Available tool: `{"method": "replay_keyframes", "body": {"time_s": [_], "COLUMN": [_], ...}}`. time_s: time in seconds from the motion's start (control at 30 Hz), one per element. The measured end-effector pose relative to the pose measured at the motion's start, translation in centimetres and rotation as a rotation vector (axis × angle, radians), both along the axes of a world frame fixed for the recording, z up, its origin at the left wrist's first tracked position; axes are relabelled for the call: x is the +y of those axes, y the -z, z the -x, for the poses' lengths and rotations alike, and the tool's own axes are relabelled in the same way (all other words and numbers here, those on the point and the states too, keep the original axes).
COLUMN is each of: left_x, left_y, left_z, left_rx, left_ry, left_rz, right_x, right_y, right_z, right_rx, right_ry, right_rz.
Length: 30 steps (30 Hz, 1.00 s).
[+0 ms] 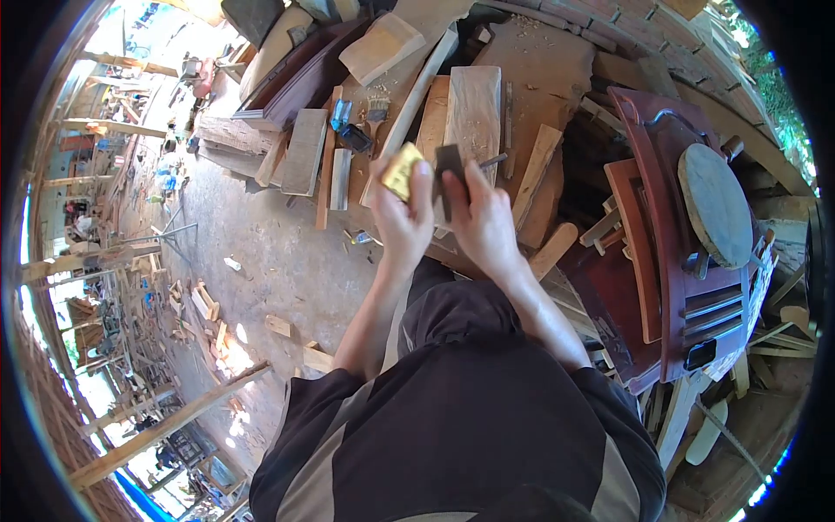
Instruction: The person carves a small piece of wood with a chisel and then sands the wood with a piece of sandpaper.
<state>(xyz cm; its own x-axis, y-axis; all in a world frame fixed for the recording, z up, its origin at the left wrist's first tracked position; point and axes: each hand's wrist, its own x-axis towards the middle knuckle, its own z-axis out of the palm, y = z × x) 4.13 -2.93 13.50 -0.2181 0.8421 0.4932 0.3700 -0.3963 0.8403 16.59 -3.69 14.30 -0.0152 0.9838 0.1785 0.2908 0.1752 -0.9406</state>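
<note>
Your left hand has its thumb and fingers closed around a gold-yellow piece, with no wide gap showing. Your right hand is closed on the lower part of a dark block, its upper end standing free of the grip. Both pieces are up in front of you, close beside each other, above the work area; blur at the fingertips leaves it uncertain whether they touch.

By appearance, you have two light, hand-sized items. The yellow piece seems thin and possibly flexible, best held by its edges between thumb and fingers. The dark block looks stiff and straight-sided; take it across its long sides, well below the free end. Neither looks fragile, though smooth faces could slip in a loose pinch.

Beyond your hands, a pale board lies among other timber. To its left you have a brush, a blue container and a dark container grouped together; the contents of both are not visible. Farther up and left sits a red-brown wooden piece with raised sides. Red-brown furniture stands at your right, with a round wooden disc against it.
</note>
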Motion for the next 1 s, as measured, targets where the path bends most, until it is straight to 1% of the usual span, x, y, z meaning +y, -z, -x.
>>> {"method": "replay_keyframes", "body": {"time_s": [0.03,0.07,0.13,0.17,0.2,0.27,0.33,0.37,0.4,0.47,0.5,0.53,0.6,0.67,0.7,0.73,0.8,0.83,0.87,0.93,0.97,1.0], "left_x": [-0.8,-1.0,-0.7,0.0,0.5,0.4,0.1,-0.7,-0.6,-0.2,0.3,0.7,0.3,-1.1,-1.4,-1.3,-0.6,-0.3,-0.2,-0.1,-0.8,-1.3], "left_y": [-0.1,0.4,0.3,0.2,0.2,0.4,0.7,0.8,0.8,0.6,0.3,-0.2,-0.6,-0.2,0.3,0.8,0.9,0.1,0.2,0.7,0.9,1.0], "left_z": [-0.5,-0.8,-0.3,0.0,0.4,0.6,0.6,0.0,0.0,0.6,0.6,0.8,0.6,0.5,0.4,0.5,0.6,0.5,0.8,1.2,1.1,0.8], "left_rx": [0.074,0.108,0.082,-0.066,-0.214,-0.185,0.081,0.077,0.075,0.084,-0.075,-0.138,-0.035,0.21,0.178,0.178,-0.016,-0.225,-0.121,-0.017,0.072,0.162], "left_ry": [-0.011,-0.017,-0.052,-0.076,-0.103,-0.092,-0.035,0.0,0.003,-0.025,-0.1,-0.09,-0.091,0.008,0.041,0.045,-0.076,-0.104,-0.124,-0.063,-0.012,0.048], "left_rz": [0.023,-0.027,0.013,0.049,0.086,0.095,-0.028,0.017,0.016,0.023,0.061,0.026,-0.011,0.063,0.093,0.094,0.114,0.132,0.128,0.133,0.13,0.127], "right_x": [0.7,0.6,0.1,-0.8,-1.8,-1.7,-0.6,0.2,0.0,-0.9,-1.8,-2.4,-1.7,-0.2,0.4,0.0,-1.5,-2.3,-2.4,-1.2,-0.3,-0.3], "right_y": [-0.6,-0.5,0.1,1.0,1.3,1.6,0.5,0.6,0.5,0.5,0.9,1.1,1.2,1.3,1.7,1.9,1.9,1.8,1.8,1.4,1.3,1.3], "right_z": [-0.3,-0.2,0.4,0.9,1.2,1.2,0.9,0.3,0.3,0.7,1.3,1.7,1.4,0.8,0.3,0.5,1.3,1.8,1.8,1.7,1.3,1.3], "right_rx": [0.01,0.011,-0.007,0.002,-0.059,-0.048,0.018,-0.057,-0.059,0.023,-0.028,-0.058,0.017,-0.006,-0.065,-0.064,-0.01,-0.049,-0.047,-0.009,-0.068,-0.064], "right_ry": [0.026,0.026,0.055,0.025,-0.01,0.016,0.086,0.085,0.088,0.033,-0.002,-0.009,0.007,0.055,0.051,0.055,0.026,0.014,0.016,0.059,0.105,0.115], "right_rz": [-0.004,-0.003,-0.065,-0.104,-0.119,-0.107,-0.015,-0.041,-0.042,-0.02,-0.056,-0.098,-0.056,0.024,0.037,0.038,-0.011,-0.093,-0.084,-0.009,-0.017,-0.019]}}
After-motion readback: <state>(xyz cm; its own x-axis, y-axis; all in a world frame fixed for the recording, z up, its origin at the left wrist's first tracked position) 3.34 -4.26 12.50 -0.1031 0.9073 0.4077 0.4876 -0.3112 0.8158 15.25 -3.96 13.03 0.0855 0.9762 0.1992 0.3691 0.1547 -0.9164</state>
